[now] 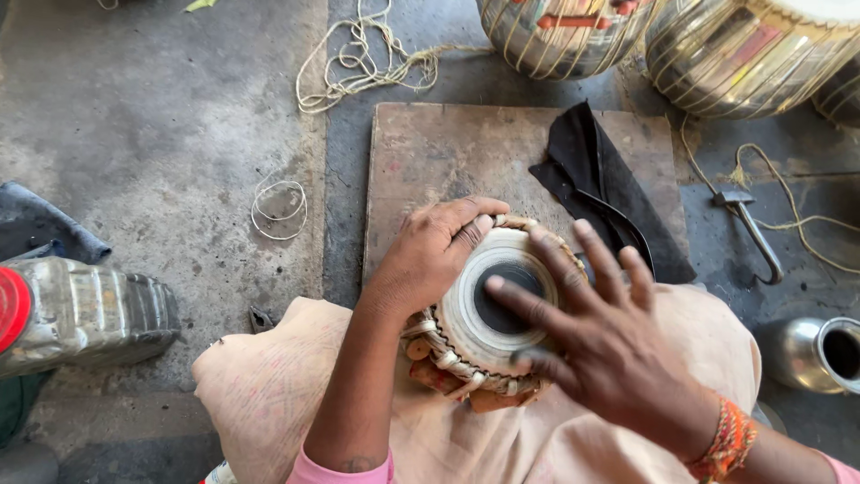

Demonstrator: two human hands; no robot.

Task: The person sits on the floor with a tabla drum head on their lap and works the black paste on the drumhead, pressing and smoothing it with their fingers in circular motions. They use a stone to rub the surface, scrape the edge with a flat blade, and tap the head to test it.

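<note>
A small drum (488, 309) is sitting on the person's lap, near the wooden board (430, 157). The left hand (434, 251) is gripping its far-left rim; the right hand (591, 336) is lying open, fingers spread, across the drumhead.

The left hand (436, 248) is gripping the rim of a small drum (488, 314) resting on the person's lap. The right hand (596, 345) is lying spread across the drumhead, fingers (520, 300) touching its black centre, with a wooden board (430, 161) just beyond.

The one head-worn camera is looking steeply down from close above the lap, facing toward the wooden board (448, 161) ahead.
</note>
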